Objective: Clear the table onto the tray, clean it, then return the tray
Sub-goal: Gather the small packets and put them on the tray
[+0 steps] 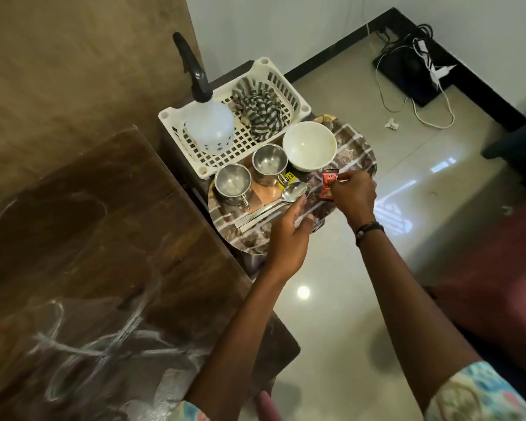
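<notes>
Head view looks down on a round patterned tray (249,238) that sits on a low dark stand just past the end of a brown wooden table (88,238). On the tray stand two steel cups (233,183) side by side, a white bowl (309,145) just right of them, a small yellow packet (287,178) partly tucked under the nearer cup's right side, and two spoons (274,205) lying together with their bowls pointing toward the cups. The left hand (287,238) reaches over the tray's near edge with fingers fairly straight, the fingertips at the spoon handles — whether it grips them I cannot tell. The right hand (354,196) hovers over the tray's right side and pinches a small red sachet (328,185) between thumb and fingers; a dark band circles that wrist. Behind the tray, touching its far edge, a white slotted basket (286,83) holds a translucent spray bottle (210,123) with a black trigger head and a crumpled striped cloth (260,109). The table top shows whitish smeared streaks — mostly toward its near end. On the pale tiled floor to the right lie a black device with white cables (419,83) by the wall and a scrap of crumpled paper (390,124).
</notes>
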Demonstrator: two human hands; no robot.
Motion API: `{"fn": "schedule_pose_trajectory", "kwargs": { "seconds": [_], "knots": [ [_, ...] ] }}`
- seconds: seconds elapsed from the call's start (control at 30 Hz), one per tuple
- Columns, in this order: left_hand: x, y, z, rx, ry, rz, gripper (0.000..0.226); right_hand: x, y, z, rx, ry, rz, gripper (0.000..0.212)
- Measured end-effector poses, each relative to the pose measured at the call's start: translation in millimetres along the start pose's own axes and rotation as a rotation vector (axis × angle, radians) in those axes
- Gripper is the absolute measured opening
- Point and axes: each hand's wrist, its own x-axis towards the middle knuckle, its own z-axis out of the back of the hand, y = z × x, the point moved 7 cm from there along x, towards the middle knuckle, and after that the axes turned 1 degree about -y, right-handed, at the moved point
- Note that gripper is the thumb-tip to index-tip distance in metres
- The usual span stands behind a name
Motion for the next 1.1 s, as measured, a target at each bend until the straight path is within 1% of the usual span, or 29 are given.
{"fn": "schedule_pose_trajectory", "kwargs": {
  "seconds": [0.17,0.3,0.43,0.53,0.67,0.8,0.93,1.1],
  "knots": [
    [3.0,4.0,6.4,-0.021,-0.019,0.005,0.044,0.9,-0.1,-5.9,-0.032,-0.007,0.014,0.020],
    [3.7,7.0,9.8,-0.036,-0.025,0.002,0.043,-1.1,-1.0,-6.8,-0.019,0.010,0.034,0.023],
    [2.7,7.8,14.9,-0.055,-0.037,0.001,0.043,-4.4,0.3,-4.6,-0.015,0.000,0.061,0.022],
    [-2.1,6.1,21.9,-0.041,-0.046,-0.018,0.043,-9.4,3.4,3.9,-0.031,-0.045,0.082,0.022],
    [-13.4,2.7,36.0,-0.082,-0.086,-0.038,0.042,-25.6,10.3,17.0,-0.011,-0.115,0.152,0.024],
    [-29.8,-1.0,61.8,-0.068,-0.135,-0.071,0.037,-50.8,28.4,17.9,-0.007,-0.123,0.262,0.025],
    [-45.0,-4.1,97.2,-0.107,-0.193,-0.071,0.033,-74.5,49.2,14.4,0.011,-0.117,0.354,0.025],
    [-63.2,-11.5,146.0,-0.108,-0.248,-0.116,0.032,-97.1,82.3,1.1,0.004,-0.063,0.446,0.024]
  ]
}}
